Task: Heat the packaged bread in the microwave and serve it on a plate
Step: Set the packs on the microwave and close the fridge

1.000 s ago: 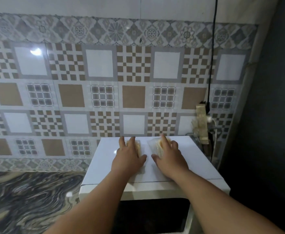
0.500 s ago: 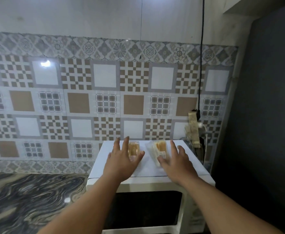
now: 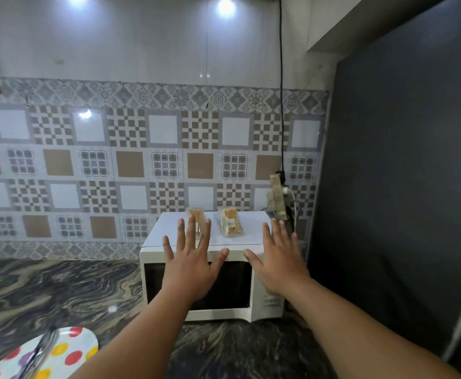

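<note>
Pulling both hands back off the two clear-plastic bread packs (image 3: 228, 221) still lying atop the white box-shaped microwave oven (image 3: 210, 283), we hold our left hand (image 3: 189, 265) and right hand (image 3: 278, 265) before its closed door, fingers spread, nothing heated yet.

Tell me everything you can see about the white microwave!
The microwave is a white, boxy oven that looks like painted metal, standing upright on the dark swirly countertop by the tiled wall. Its door is closed, with a dark window in front and a pale control strip at the right. Two clear packets of bread lie on its flat top. Both open hands hover in front; whether they touch it is unclear.
</note>
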